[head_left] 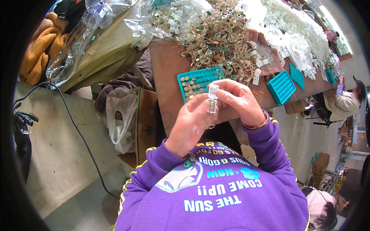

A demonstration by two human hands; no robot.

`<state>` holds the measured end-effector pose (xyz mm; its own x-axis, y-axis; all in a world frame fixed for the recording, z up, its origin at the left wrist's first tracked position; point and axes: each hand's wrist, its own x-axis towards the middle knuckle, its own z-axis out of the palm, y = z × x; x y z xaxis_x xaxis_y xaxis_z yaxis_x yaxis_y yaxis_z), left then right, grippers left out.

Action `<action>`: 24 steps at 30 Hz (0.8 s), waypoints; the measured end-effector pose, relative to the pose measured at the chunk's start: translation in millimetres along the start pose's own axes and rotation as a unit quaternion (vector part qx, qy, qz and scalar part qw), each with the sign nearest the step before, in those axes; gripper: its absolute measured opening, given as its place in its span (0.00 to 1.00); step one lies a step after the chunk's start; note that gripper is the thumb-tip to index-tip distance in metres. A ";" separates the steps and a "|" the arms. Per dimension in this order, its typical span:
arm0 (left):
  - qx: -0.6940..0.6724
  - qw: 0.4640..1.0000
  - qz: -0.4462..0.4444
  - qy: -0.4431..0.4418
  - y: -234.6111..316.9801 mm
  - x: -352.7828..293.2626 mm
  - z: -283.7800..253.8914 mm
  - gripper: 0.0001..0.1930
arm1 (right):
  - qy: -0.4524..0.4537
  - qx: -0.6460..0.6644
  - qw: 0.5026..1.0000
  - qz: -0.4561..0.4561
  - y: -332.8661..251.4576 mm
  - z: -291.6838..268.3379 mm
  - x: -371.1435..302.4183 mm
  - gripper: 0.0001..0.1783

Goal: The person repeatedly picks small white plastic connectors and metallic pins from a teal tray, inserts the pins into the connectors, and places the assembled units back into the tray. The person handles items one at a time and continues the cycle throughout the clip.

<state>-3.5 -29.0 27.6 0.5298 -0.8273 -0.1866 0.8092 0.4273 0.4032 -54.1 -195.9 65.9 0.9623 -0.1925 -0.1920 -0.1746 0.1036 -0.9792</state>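
In front of my chest, both hands hold a small white plastic case (212, 106) with its hinged lid (213, 89) swung up. My left hand (187, 125) pinches the lower half, where small metal-coloured parts show inside. The fingers of my right hand (242, 101) are closed at the lid and the case's right side. A thin clear lead (210, 126) loops below my left fingers. Just beyond my hands lies a teal tray (180, 78) with several rows of round tan pieces (189, 84) in its pockets.
A big heap of clear leads with small parts (219, 38) covers the brown table (165, 57). White plastic pieces (296, 34) pile up farther right. More teal trays (281, 87) lie to the right. A cardboard box (145, 123) stands at lower left. Another person (345, 102) sits far right.
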 end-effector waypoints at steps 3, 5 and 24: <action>-0.001 1.000 -0.010 -0.007 -1.1 1.9 3.0 0.12 | 0.036 -0.021 0.997 -0.058 6.9 7.6 -0.5 0.11; -0.019 1.000 -0.012 0.002 -1.0 3.2 3.4 0.13 | 0.181 -0.289 0.904 -0.258 15.8 19.7 -5.1 0.08; -0.072 0.996 -0.038 -0.026 -6.4 7.2 0.2 0.17 | 0.015 -0.379 0.813 -0.441 12.8 1.5 -5.4 0.19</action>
<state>-5.0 -37.8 23.8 0.4546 -0.8756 -0.1632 0.8765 0.4073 0.2565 -61.2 -192.0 54.5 0.7790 0.1092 0.6175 0.4916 -0.7176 -0.4933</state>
